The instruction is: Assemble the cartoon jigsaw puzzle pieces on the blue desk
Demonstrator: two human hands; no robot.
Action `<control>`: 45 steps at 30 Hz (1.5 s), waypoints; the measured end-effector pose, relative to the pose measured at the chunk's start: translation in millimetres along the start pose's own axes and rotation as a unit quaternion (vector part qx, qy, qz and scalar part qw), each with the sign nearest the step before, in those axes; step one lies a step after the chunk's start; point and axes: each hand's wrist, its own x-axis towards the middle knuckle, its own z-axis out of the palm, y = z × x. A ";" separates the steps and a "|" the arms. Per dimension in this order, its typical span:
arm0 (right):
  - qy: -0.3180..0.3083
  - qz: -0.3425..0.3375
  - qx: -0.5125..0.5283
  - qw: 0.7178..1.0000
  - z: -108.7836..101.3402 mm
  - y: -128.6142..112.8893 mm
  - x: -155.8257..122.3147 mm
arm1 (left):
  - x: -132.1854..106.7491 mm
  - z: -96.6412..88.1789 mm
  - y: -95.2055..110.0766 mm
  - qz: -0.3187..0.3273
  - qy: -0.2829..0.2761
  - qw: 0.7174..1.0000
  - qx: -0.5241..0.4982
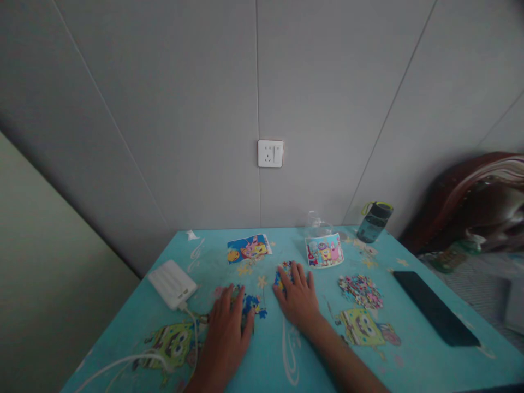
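Observation:
My left hand [229, 325] lies over a group of mostly blue jigsaw puzzle pieces [251, 304], its fingers stretched out and slightly apart. Part of that group is hidden under the palm and fingers. To the right, my right hand [299, 297] rests with spread fingers on a second small pile of puzzle pieces [282, 275], blue with mixed colours. Nothing shows gripped in either hand. Beyond them are two printed cartoon pictures, a blue one [248, 249] on the left and a lighter one [325, 251] on the right.
A pile of pink and multicoloured pieces [360, 291] sits right of my right hand. A white power bank [172, 284] with a cable lies at left. A dark flat slab [436, 308] lies at right. A water bottle [373, 222] stands near the wall on the blue table [270, 355].

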 end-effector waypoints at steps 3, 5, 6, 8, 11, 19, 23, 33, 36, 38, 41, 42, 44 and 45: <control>-0.006 -0.015 0.003 1.000 3.4 0.9 7.6 | -9.3 0.7 -1.3 0.018 -0.005 1.000 -0.007; -0.011 -0.014 0.006 1.000 6.8 1.8 13.7 | -12.2 -2.2 0.1 0.013 -0.006 1.000 0.002; -0.017 -0.007 0.006 1.000 8.5 2.0 17.4 | -12.5 -4.3 1.8 -0.001 -0.004 1.000 0.010; -0.036 0.014 0.006 0.999 12.2 1.8 25.7 | -11.3 -9.0 6.7 -0.036 0.001 0.999 0.029; -0.045 0.038 0.003 0.998 18.3 -0.4 37.6 | -7.3 -11.3 15.4 -0.076 -0.004 0.995 0.058; -0.019 0.026 0.024 0.999 35.1 -0.1 58.5 | 0.2 15.2 21.4 -0.099 -0.059 0.989 0.092; -0.041 0.027 0.025 0.998 35.7 5.3 70.7 | 3.4 17.0 21.0 -0.076 -0.077 0.990 0.094; -0.030 0.021 0.011 0.999 36.7 6.4 76.9 | 9.8 23.1 29.5 -0.036 -0.060 0.996 0.051; -0.032 0.036 -0.006 0.999 39.3 10.8 86.4 | 12.3 25.8 37.6 -0.024 -0.050 0.998 0.027; -0.031 0.052 -0.018 0.998 42.2 14.6 95.7 | 12.1 24.4 38.9 -0.009 -0.054 0.998 0.012; -0.029 0.070 -0.027 0.997 48.2 20.1 109.6 | 9.4 17.1 33.8 0.025 -0.078 0.997 -0.009; -0.030 0.072 -0.029 0.996 50.2 21.6 113.2 | 8.5 13.5 31.2 0.037 -0.087 0.995 -0.017; -0.034 0.074 -0.034 0.996 53.5 23.9 117.8 | 8.0 5.0 26.1 0.057 -0.106 0.992 -0.034; -0.037 0.074 -0.038 0.996 54.7 24.7 118.7 | 8.7 0.7 24.1 0.064 -0.115 0.990 -0.043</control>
